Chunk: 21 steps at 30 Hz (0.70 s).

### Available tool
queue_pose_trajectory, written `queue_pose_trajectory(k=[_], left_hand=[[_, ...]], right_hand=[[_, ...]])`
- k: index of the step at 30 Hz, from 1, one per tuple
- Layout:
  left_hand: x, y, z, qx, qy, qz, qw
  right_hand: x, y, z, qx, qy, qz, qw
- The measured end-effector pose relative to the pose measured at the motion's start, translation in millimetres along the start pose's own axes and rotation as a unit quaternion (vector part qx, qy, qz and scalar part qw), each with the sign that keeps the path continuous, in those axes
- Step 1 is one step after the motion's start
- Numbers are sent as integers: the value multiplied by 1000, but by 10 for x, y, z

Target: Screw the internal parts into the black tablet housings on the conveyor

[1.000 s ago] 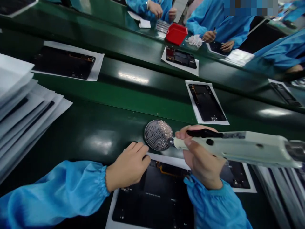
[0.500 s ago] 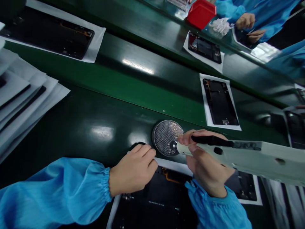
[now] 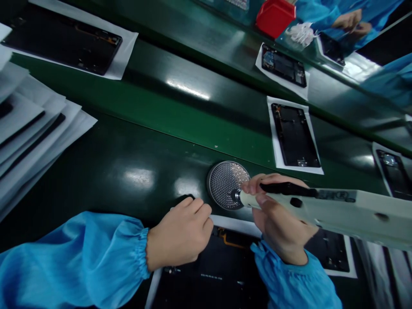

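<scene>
My right hand [image 3: 280, 214] is wrapped round a pale electric screwdriver [image 3: 341, 214] with a black lever along its grip. The screwdriver's tip is over a round dimpled metal tray [image 3: 225, 184], whose right side glitters with tiny screws. My left hand [image 3: 182, 231] is closed, back of the hand up, above the upper left corner of a black open tablet casing [image 3: 209, 283]. A dark thing shows just past its fingertips; what the fingers hold is hidden. The casing lies on white sheeting and has an orange flex cable near its top edge.
Stacked white sheets [image 3: 38, 124] with dark panels stand at left. More casings lie on the green line: a large one [image 3: 64, 40], one at right [image 3: 294, 135], one farther back [image 3: 283, 66]. Across stand a red bin [image 3: 275, 18] and a co-worker's hands [image 3: 352, 23].
Both my hands and the screwdriver stay nearly still over the same places. The casings on the line have shifted slightly left, and another comes further into view at right. The co-worker's hands have moved.
</scene>
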<state>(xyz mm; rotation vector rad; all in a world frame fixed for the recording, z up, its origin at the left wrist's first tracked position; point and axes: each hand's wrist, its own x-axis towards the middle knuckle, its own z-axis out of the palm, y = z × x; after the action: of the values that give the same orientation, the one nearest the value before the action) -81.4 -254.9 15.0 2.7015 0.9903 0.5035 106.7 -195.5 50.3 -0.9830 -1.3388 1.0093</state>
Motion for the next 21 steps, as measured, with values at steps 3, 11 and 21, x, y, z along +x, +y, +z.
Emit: queue_pose_trajectory(k=[3, 11, 21], left_hand=[[25, 13, -3, 9, 37, 19, 999], [86, -25, 132, -15, 57, 66, 996], [126, -45, 212, 7, 43, 82, 996]], right_hand=[[9, -47, -6, 8, 3, -13, 1000], [-247, -497, -114, -6, 30, -15, 999], [-603, -335, -96, -42, -5, -17, 999]])
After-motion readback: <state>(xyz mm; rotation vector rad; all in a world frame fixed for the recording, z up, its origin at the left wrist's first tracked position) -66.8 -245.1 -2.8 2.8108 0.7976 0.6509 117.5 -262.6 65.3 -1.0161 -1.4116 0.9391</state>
